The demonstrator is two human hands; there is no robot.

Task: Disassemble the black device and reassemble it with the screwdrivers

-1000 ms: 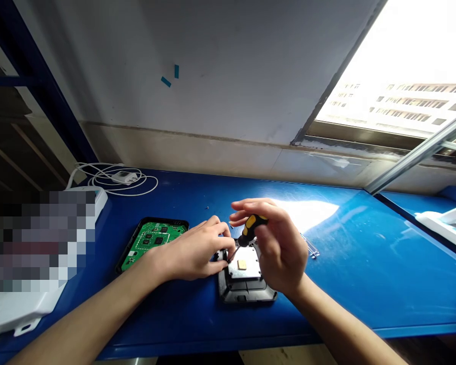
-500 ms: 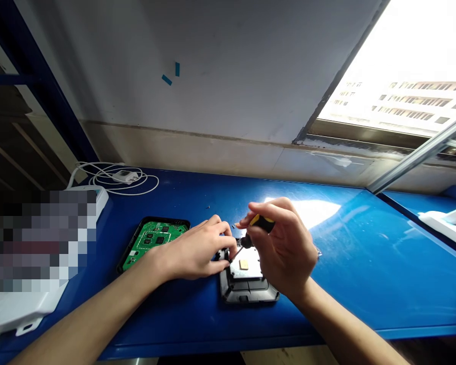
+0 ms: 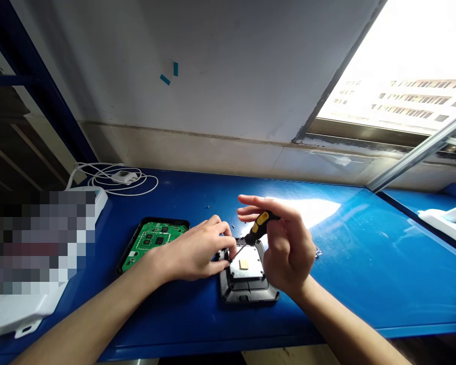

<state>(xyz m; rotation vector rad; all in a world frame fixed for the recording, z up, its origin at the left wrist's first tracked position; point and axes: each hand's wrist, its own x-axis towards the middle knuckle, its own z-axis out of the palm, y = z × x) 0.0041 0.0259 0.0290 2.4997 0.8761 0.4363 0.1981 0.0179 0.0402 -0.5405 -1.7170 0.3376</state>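
A yellow-and-black screwdriver [image 3: 262, 223] slants down to the left, its tip at the left edge of a white metal plate [image 3: 247, 271]. My right hand [image 3: 289, 243] has its handle between thumb and palm, with the fingers stretched out above. The plate, which bears a small yellowish pad [image 3: 243, 264], sits inside a black plastic housing [image 3: 251, 295] lying on the bench. Curled at the housing's left rim is my left hand [image 3: 207, 248], thumb and forefinger close around the screwdriver's tip. Whatever lies under those fingertips is hidden.
Left of the housing, a green circuit board [image 3: 152, 236] lies in a black shell, partly behind my left forearm. Small screws [image 3: 207, 207] dot the blue bench [image 3: 190, 324]. A coiled white cable with an adapter [image 3: 124, 177] rests at the back left. White equipment [image 3: 41, 314] stands at left.
My right hand's fingers have opened out and straightened around the screwdriver handle, showing more of it and of the plate. The left hand stays in place.
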